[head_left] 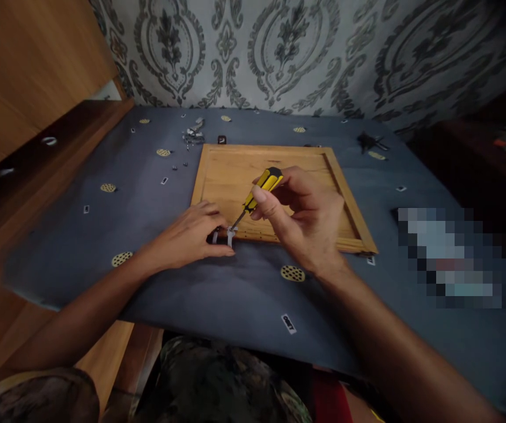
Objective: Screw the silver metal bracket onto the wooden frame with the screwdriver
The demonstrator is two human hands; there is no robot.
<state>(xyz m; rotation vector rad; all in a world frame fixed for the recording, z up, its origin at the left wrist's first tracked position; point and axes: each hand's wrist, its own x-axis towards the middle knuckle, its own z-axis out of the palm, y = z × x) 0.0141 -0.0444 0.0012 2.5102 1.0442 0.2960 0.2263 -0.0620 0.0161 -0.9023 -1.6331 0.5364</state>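
Observation:
A wooden cabinet door [235, 170] with a raised frame lies flat on the dark cloth. At its near left edge sits a small metal hinge [230, 237]. My left hand [191, 235] holds this hinge, thumb on the near side and fingers on the far side. In my right hand [310, 214] is a yellow and black screwdriver [262, 191], gripped by its handle. Its shaft slants down to the left, and the tip meets the hinge. The screw head under the tip is too small to make out.
Loose metal hardware [194, 132] lies beyond the door, with several small screws [180, 167] nearby. A small black square item [222, 140] sits behind the door. A dark object [371, 142] lies far right, and a blurred-out item [451, 258] on the right. Wooden furniture [37, 70] borders the left.

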